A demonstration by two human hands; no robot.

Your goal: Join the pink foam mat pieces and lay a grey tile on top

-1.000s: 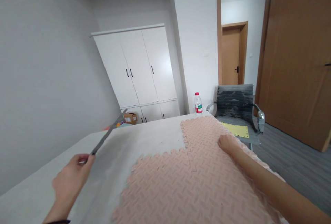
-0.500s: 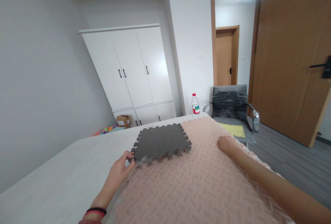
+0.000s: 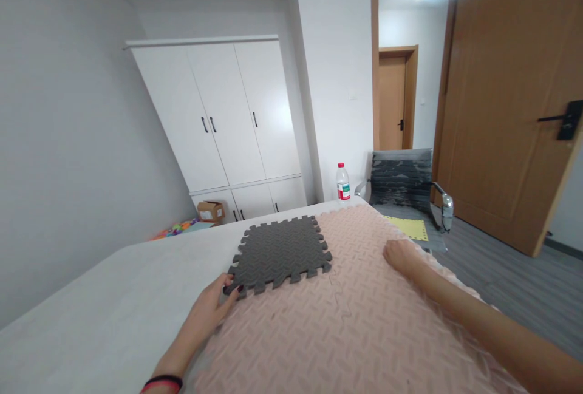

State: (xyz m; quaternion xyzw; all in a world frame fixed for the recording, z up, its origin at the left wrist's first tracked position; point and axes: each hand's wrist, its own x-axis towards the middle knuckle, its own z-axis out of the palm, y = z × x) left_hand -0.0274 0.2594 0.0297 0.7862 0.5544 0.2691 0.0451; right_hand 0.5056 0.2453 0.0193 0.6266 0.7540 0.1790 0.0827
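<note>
A dark grey foam puzzle mat tile (image 3: 282, 251) with toothed edges lies over the far left part of the pink foam mat (image 3: 364, 315). At the tile's near left corner, my left hand (image 3: 214, 300) pinches the edge between thumb and fingers. My right hand (image 3: 401, 255) is closed in a fist and rests on the pink mat by its right edge; I see no object in it. A seam between joined pink tiles runs toward me from the grey tile's near right corner.
Both mats lie on a white table (image 3: 113, 297). A plastic bottle (image 3: 343, 183) with a red cap stands at its far edge. Beyond the right edge is a chair (image 3: 401, 181) with a yellow sheet (image 3: 409, 228) on its seat. A cardboard box (image 3: 211, 211) sits near the white cabinet (image 3: 218, 115).
The grey tile's near edge, slightly raised before, has come down toward the pink mat, with my left hand still on its corner. My right fist stays in place.
</note>
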